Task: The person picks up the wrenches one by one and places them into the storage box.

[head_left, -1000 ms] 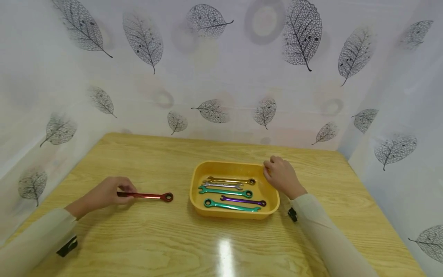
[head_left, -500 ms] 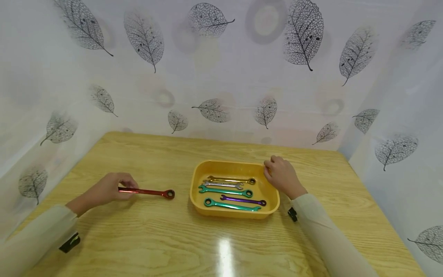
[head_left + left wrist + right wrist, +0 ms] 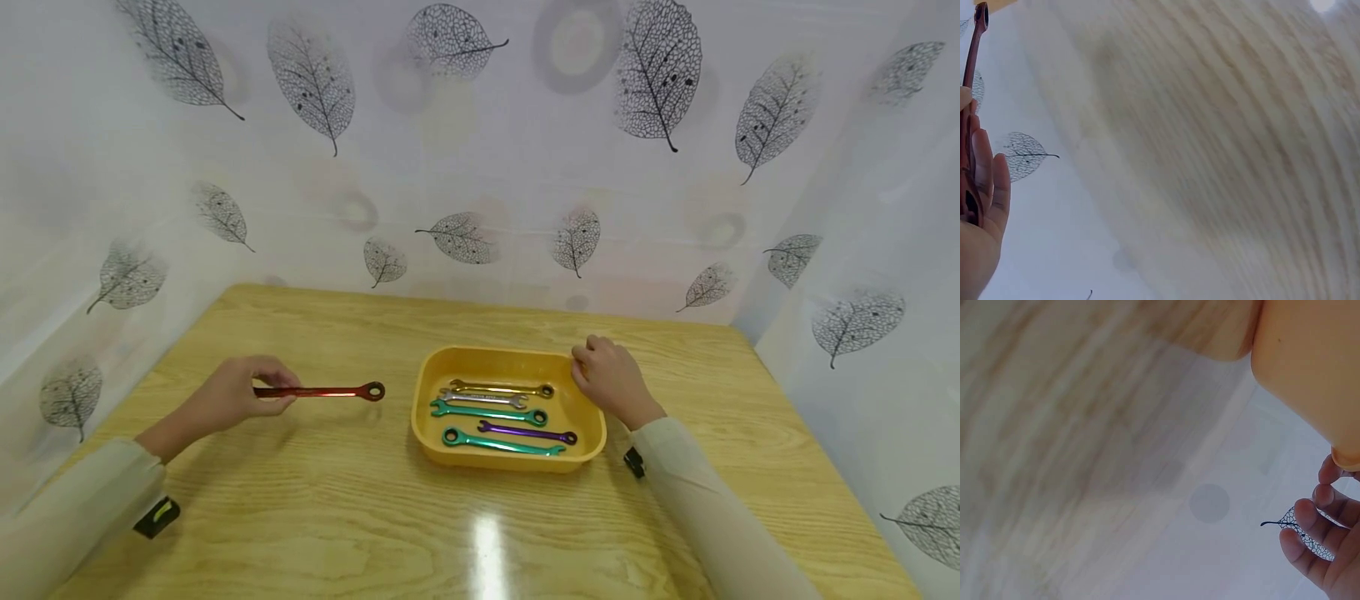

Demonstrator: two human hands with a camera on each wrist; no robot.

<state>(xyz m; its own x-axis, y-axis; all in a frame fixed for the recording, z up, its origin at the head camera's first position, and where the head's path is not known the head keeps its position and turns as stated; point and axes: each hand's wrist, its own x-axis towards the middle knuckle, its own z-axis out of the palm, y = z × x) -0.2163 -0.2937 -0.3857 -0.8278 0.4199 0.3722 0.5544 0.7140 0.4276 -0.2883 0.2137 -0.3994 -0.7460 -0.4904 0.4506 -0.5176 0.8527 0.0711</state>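
Note:
My left hand (image 3: 236,392) pinches a red combination wrench (image 3: 330,392) by one end, which the fingers hide. Its ring end points right, toward the yellow plastic bin, and a faint shadow below shows it is off the table. In the left wrist view the red wrench (image 3: 974,56) runs along the fingers (image 3: 1000,187). My right hand (image 3: 611,379) grips the back right corner of the bin (image 3: 502,461); in the right wrist view an index finger meets the bin's rim (image 3: 1344,459). Inside lie a gold wrench (image 3: 504,389), a silver wrench (image 3: 486,400), two green wrenches (image 3: 491,414) and a purple wrench (image 3: 525,432).
The wood-grain table (image 3: 337,517) carries the bin right of its middle. A pale curtain (image 3: 487,150) with leaf prints closes off the back and both sides. Light glares off the table (image 3: 487,550) near the front.
My left hand has risen and moved slightly away with the red wrench, whose ring end has swung up to near level. My right hand and the bin have stayed put.

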